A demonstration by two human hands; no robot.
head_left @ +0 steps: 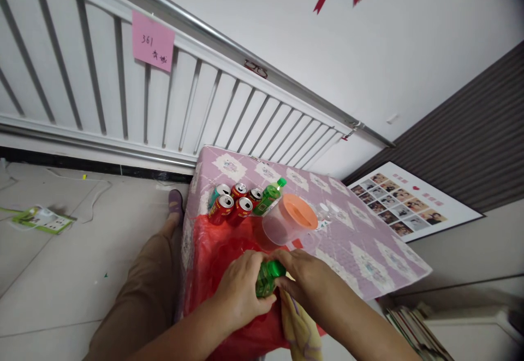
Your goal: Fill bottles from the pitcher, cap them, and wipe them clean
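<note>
My left hand [239,290] is wrapped around a green plastic bottle [264,286] held above the red plastic. The fingers of my right hand [305,274] close on its green cap [277,269], which is on the bottle's neck. A yellow cloth [302,331] hangs below my right hand; I cannot tell whether that hand also grips it. Just beyond my hands stands a clear plastic canister [278,225] with an orange lid [301,211]. A second green bottle [270,197], capped, stands behind the canister.
Several drink cans [221,209] are grouped at the table's left. A red plastic sheet [207,241] covers the near part of the purple patterned tablecloth [368,241]. A white radiator [229,110] runs behind. Books [413,333] lie low at the right.
</note>
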